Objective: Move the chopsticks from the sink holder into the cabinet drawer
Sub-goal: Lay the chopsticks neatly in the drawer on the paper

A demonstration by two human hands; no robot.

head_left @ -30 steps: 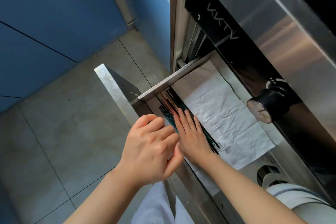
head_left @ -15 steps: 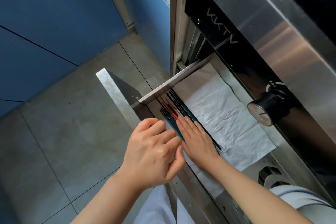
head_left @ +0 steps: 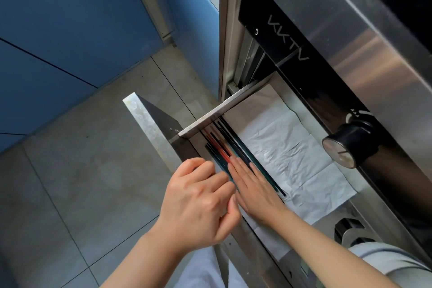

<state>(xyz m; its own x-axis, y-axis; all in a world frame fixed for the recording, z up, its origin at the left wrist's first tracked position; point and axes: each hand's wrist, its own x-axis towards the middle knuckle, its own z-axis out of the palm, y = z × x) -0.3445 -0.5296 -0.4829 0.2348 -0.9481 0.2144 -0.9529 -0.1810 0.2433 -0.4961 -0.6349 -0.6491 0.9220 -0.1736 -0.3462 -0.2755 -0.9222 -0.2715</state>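
The right hand (head_left: 254, 190) lies flat with straight fingers pressing on the slim, dark and red-tipped chopsticks (head_left: 230, 145), which rest in a row along the left side of the pulled-out brushed-steel drawer (head_left: 149, 128), beside a creased white paper liner (head_left: 287, 156). The left hand (head_left: 198, 206) has its fingers curled at the drawer's front edge; whether they grip anything is hidden. A round black knob (head_left: 348, 147) juts from the glossy steel cabinet front on the right.

A shiny, brushed steel drawer (head_left: 149, 128) is lined with thin, white, crinkled paper (head_left: 287, 147). Smooth, glossy sticks in black, red and green (head_left: 224, 145) are laid on it. A shiny black round knob (head_left: 350, 145) is seen on the steel front. The grey floor tiles (head_left: 77, 170) look matt.
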